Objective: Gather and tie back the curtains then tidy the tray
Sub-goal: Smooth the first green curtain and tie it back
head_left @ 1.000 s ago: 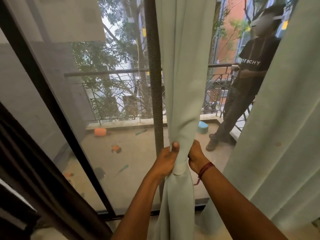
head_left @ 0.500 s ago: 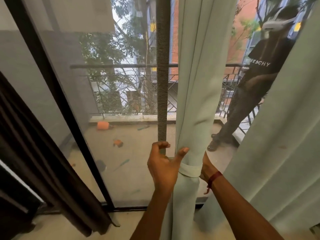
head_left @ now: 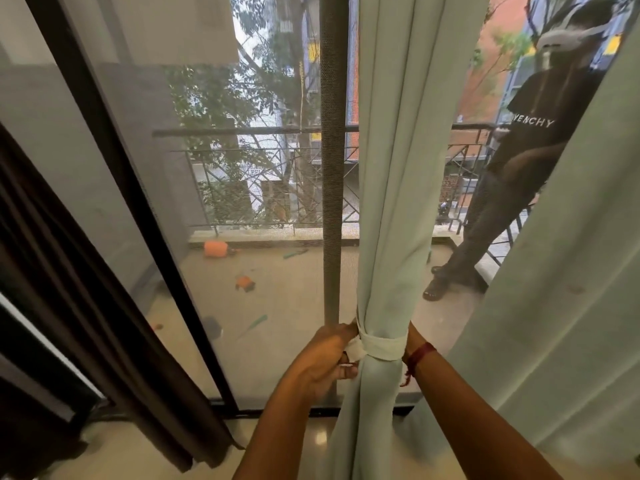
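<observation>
pale green curtain (head_left: 391, 202) bunched at lower centre, tie band (head_left: 382, 348) wrapped round it. left hand (head_left: 322, 358) pinches band end on its left. right hand (head_left: 412, 337) behind fabric, fingers hidden: can't tell.

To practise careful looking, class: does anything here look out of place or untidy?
Yes: an orange block and a green stick lie scattered on the balcony floor, and the right curtain hangs loose, untied.
</observation>
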